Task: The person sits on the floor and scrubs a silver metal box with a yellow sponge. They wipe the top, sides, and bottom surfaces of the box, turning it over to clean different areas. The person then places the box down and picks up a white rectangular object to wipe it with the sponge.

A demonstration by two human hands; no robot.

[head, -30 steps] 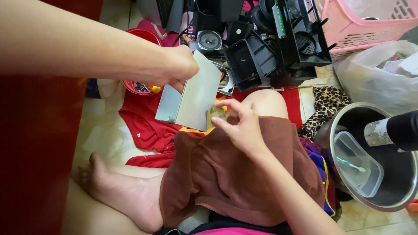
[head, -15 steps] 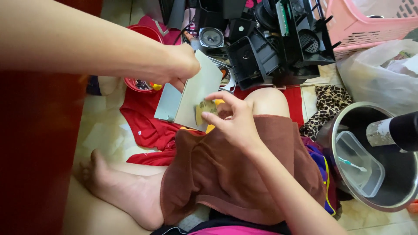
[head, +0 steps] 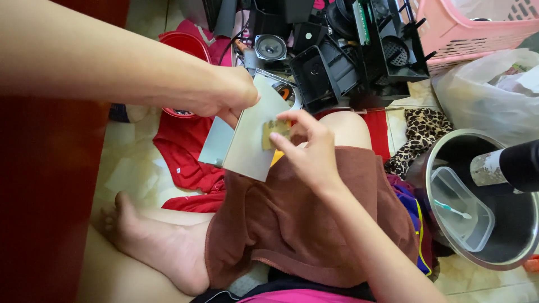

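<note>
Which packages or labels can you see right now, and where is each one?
Yellowish label: small patch on the pale metal panel, touched by the right hand; left hand grips the panel top.
Worn whitish label: around the dark bottle, right edge.
Clear plastic bag: crumpled, upper right.

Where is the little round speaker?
The speaker lies at the top middle of the head view, in the pile of black parts, just above the left hand and right of the red bowl.

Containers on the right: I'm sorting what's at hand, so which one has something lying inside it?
The clear plastic tub inside the metal pot: a small white stick with a teal tip lies in it. The pink basket's contents can't be seen.
</note>
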